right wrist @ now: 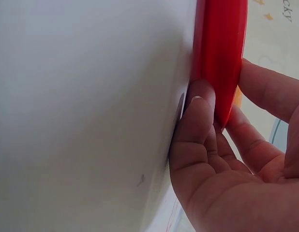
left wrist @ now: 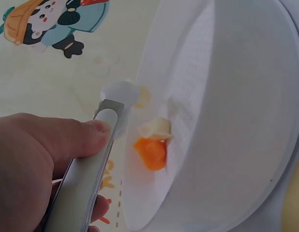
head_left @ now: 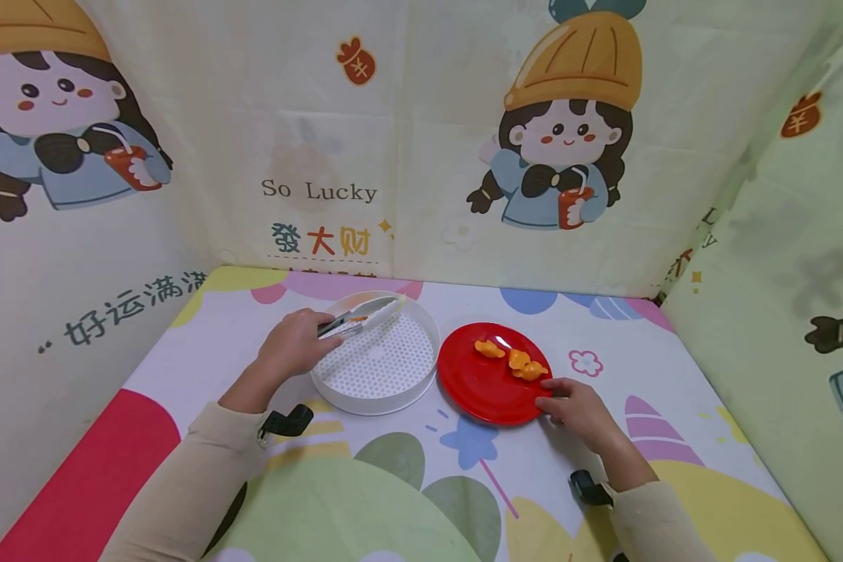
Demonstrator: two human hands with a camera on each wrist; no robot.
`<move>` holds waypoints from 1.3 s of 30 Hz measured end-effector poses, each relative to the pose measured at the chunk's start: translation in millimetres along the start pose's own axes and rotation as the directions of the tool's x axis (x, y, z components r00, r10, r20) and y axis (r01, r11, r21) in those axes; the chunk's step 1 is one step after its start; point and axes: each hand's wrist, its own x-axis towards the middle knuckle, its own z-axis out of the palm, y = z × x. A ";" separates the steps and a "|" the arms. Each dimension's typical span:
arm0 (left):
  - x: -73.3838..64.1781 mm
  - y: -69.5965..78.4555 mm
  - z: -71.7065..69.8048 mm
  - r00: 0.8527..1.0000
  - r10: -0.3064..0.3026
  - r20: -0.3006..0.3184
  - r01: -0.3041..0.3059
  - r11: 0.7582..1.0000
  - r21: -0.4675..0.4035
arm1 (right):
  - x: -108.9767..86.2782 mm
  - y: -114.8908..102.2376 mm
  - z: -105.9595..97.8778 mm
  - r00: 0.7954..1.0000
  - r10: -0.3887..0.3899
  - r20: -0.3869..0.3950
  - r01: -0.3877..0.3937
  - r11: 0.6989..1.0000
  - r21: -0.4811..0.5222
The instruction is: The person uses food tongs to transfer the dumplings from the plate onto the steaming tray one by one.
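My left hand (head_left: 295, 343) grips a pair of tongs (left wrist: 84, 176) with white tips, held over a round white tray with a perforated base (head_left: 379, 367). In the left wrist view, an orange piece (left wrist: 152, 153) and a cream piece (left wrist: 156, 128) lie inside the tray. A pale yellow piece (left wrist: 143, 96) shows beside the tong tips; whether they hold it is unclear. At the right, my right hand (head_left: 579, 410) pinches the rim of a red plate (head_left: 478, 390), with fingers under its edge. Several orange dumpling-shaped pieces (head_left: 520, 360) rest on the plate.
The tray and plate stand side by side on a table with a printed cloth (head_left: 421, 499). Patterned curtains (head_left: 435, 156) close off the back and both sides. Each wrist carries a black camera mount (head_left: 288, 421).
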 end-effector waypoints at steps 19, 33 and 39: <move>1.0 -4.2 8.5 0.998 -0.026 0.051 0.026 1.000 0.018 | 1.0 -0.3 0.3 1.000 0.005 0.003 -0.005 1.000 0.004; 1.0 -4.2 9.3 0.998 -0.032 0.049 0.031 0.999 0.021 | 0.2 -1.0 0.0 1.000 -0.002 0.002 0.002 1.000 0.006; -1.4 -0.1 4.6 0.998 -0.043 0.039 0.041 0.998 0.048 | -0.2 -0.8 0.0 1.000 0.001 0.004 -0.001 1.000 0.009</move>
